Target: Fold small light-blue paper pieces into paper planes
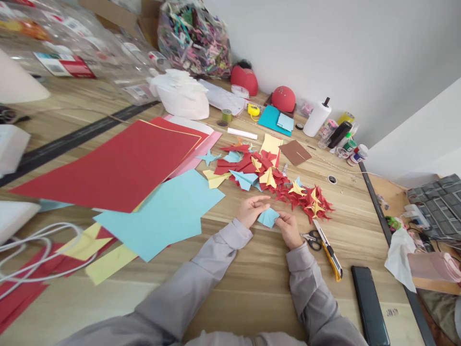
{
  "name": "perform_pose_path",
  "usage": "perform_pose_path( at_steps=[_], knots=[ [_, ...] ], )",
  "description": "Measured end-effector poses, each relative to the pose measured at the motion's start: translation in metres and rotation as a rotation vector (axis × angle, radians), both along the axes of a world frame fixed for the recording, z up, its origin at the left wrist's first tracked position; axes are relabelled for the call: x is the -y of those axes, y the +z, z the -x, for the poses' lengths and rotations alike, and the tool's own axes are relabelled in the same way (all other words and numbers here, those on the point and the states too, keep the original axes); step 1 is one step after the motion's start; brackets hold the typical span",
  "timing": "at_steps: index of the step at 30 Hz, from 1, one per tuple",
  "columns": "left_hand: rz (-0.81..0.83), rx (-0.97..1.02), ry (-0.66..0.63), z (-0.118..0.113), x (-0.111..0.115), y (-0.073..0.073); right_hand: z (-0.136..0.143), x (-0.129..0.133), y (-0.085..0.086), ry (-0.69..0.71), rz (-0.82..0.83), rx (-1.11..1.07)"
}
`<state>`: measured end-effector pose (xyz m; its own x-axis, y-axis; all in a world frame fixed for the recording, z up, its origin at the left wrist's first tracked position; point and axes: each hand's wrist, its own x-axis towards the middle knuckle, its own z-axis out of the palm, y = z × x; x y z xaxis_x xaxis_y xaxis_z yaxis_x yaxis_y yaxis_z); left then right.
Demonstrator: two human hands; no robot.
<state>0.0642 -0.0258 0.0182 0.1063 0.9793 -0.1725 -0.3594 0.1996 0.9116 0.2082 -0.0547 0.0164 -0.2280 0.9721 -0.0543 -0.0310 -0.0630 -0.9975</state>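
Light blue folded paper (268,217) between hands. Grey sleeves (216,269). Big red sheet (115,166) over pale blue sheet (169,214), yellow scraps (108,262) beneath. Pile of folded shapes (284,185): red, yellow, blue mixed. Utility knife (329,252) yellow-orange. Phone (369,305) black. Wooden table (252,283) tan, grained.

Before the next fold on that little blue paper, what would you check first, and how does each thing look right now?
1. Both hands on the paper: ok. The left hand and right hand pinch the small blue folded paper between them.
2. Paper low over the wooden table: ok; whether it touches, cannot tell.
3. Crease lined up: cannot tell, the piece is too small to read.
4. Scissors and yellow utility knife apart from the fingers: ok, they lie just right of the right hand.
5. Knife blade retracted: cannot tell.
6. Pile of folded paper shapes apart from the hands: ok, it lies beyond them.
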Motion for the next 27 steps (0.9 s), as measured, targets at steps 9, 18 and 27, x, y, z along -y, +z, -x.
perform_pose_path(
  at_steps=[9,18,27],
  knots=[
    [-0.027,-0.018,0.094,0.000,-0.003,-0.005,0.000,0.002,0.000,-0.059,0.039,-0.126],
    [-0.021,-0.014,0.082,0.001,-0.002,-0.001,0.003,-0.003,-0.005,-0.172,0.020,-0.052],
    [0.010,-0.080,-0.100,-0.001,-0.001,-0.008,0.000,-0.005,-0.012,-0.341,-0.073,0.025]
  ],
)
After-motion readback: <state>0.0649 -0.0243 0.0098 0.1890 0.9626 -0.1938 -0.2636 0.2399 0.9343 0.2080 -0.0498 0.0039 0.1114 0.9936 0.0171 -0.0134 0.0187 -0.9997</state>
